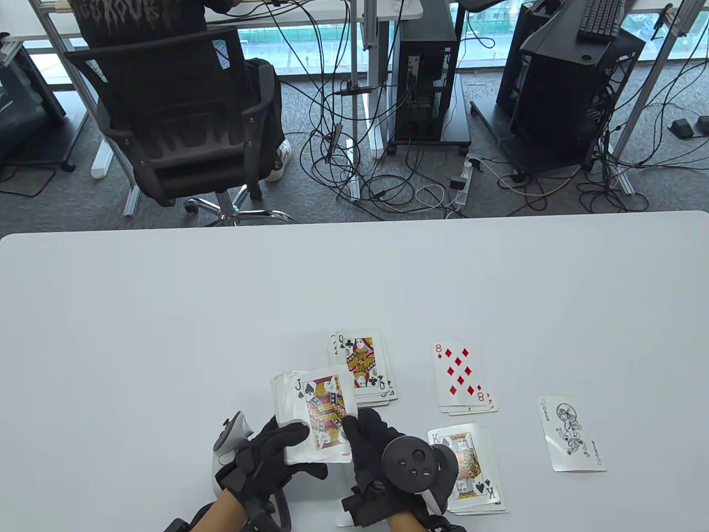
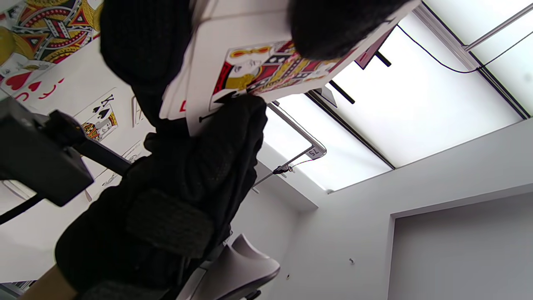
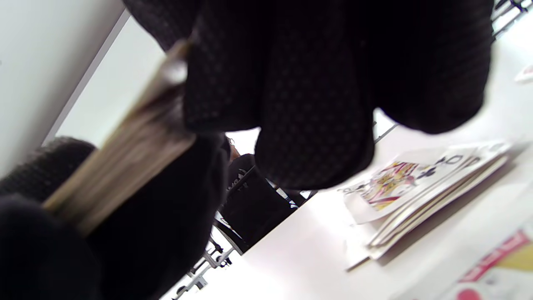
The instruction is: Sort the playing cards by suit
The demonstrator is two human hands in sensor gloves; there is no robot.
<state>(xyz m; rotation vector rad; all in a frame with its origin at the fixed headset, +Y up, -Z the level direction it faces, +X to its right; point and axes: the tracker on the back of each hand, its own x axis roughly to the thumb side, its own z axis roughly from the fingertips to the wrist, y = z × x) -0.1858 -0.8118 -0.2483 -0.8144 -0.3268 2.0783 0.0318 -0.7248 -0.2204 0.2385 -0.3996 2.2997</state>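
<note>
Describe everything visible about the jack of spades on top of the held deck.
The jack of spades is a white, glossy-looking paper card, face up, with a black J and spade at its upper left corner and a red, yellow and black figure. It lies on top of the deck, slightly turned against the cards beneath. The left hand holds the deck from below above the table; the right hand has fingertips on the card's right edge. Its lower end is partly hidden.
</note>
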